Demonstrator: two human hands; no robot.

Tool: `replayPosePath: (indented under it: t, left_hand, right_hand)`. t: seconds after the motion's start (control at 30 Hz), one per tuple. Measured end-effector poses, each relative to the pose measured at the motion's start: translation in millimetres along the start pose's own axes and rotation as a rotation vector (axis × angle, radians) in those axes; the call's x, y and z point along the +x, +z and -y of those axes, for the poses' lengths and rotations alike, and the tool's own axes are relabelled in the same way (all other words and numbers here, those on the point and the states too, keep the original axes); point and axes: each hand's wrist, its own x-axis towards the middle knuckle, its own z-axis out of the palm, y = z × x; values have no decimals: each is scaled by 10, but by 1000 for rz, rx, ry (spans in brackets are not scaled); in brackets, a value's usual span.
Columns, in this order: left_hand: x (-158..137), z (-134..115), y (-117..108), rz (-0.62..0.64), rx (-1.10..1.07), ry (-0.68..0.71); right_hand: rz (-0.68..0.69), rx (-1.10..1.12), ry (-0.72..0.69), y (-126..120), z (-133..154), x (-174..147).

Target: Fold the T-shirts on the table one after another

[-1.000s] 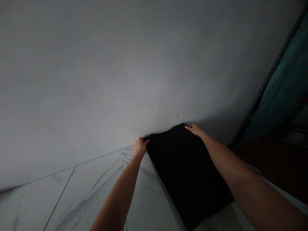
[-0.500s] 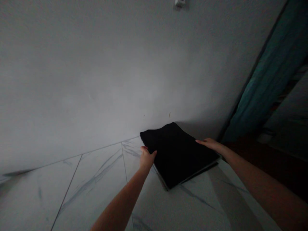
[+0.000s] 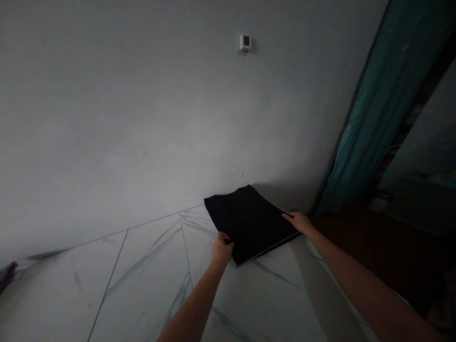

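Note:
A flat, square black stack [image 3: 249, 223], like folded panels with a thin pale line along the near edge, lies on the white marble-patterned surface [image 3: 153, 275]. Its far edge is against the wall and slightly wavy. My left hand [image 3: 222, 249] is closed around the left edge close to the near corner, thumb on top. On the opposite side, my right hand [image 3: 299, 221] pinches the right edge, thumb above and fingers partly hidden beneath. What kind of thing the stack is, I cannot tell.
A grey wall [image 3: 142, 118] rises behind the surface, with a small white device [image 3: 245, 42] on it. To the right hangs a teal curtain [image 3: 359, 123] beside a dark floor area holding a pale bin-like object [image 3: 379, 201]. A dark item [image 3: 7, 275] shows at far left.
The view has tilted up, bringing the wall device fully into sight. My left hand has slid toward the near corner and closed on the edge. My right fingers have curled around the right edge.

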Motion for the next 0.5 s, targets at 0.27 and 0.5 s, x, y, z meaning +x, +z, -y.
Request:
replayPosePath:
  t: [0.27,0.5]
  left_hand:
    - [-167,-123,-80,-2,159,43]
    - [-301,-334,177,-104,427,483]
  right_hand:
    - [-37,-90,5,-18,36,-91]
    - [-206,-184,-276,-33,761,-276]
